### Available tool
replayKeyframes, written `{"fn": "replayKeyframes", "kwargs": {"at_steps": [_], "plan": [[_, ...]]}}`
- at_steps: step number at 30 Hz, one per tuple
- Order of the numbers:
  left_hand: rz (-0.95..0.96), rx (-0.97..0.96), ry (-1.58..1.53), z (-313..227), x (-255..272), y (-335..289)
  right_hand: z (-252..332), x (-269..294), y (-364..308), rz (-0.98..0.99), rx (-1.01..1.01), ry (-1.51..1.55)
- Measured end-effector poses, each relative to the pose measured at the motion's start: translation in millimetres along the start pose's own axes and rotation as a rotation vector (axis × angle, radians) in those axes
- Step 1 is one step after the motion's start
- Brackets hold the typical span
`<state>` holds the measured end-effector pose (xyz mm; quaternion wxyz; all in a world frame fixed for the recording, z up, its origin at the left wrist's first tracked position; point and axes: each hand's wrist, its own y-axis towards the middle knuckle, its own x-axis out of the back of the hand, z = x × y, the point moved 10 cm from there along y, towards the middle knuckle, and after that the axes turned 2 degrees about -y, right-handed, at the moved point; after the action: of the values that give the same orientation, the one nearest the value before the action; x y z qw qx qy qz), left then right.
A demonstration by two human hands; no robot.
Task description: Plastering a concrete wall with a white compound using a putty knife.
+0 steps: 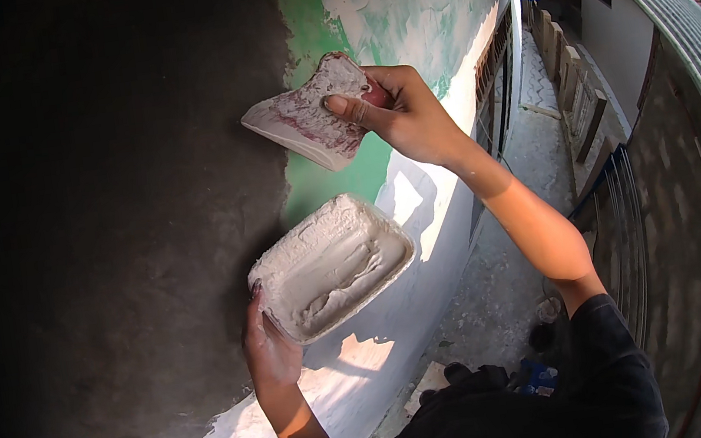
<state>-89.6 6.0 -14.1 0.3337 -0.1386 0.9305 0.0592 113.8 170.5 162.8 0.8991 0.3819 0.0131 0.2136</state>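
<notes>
Scraper point(300, 129) is up in the right hand point(413, 124), above the tray point(361, 302) and apart from it, beside the wall point(135, 245). Right grip is closed on it: I see the thumb point(346, 107) pressed on the near face, other fingers mostly hidden. Blade edge points lower left; can't tell if it touches the wall. Right arm enters lower right, elbow bent, forearm running up and left. Left hand point(269, 343) is lower, gripping the tray at its left end; I can't make out most of its fingers. Left forearm rises steeply from the bottom edge. Tray sits slanted, open side facing my camera, whitish paste point(328, 283) inside. Scraper's smeared too.
</notes>
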Motion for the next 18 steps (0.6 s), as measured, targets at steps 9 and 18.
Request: {"fn": "replayKeyframes", "kwargs": {"at_steps": [9, 18], "plan": [[-0.190, -0.096, 0.024, 40.4, 23.4, 5.8, 41.8, -89.1, -91.1, 0.605, 0.316, -0.474], [-0.364, -0.041, 0.142, 73.8, 61.6, -19.5, 1.2, -120.0, -137.2, 0.910, 0.153, -0.441]]}}
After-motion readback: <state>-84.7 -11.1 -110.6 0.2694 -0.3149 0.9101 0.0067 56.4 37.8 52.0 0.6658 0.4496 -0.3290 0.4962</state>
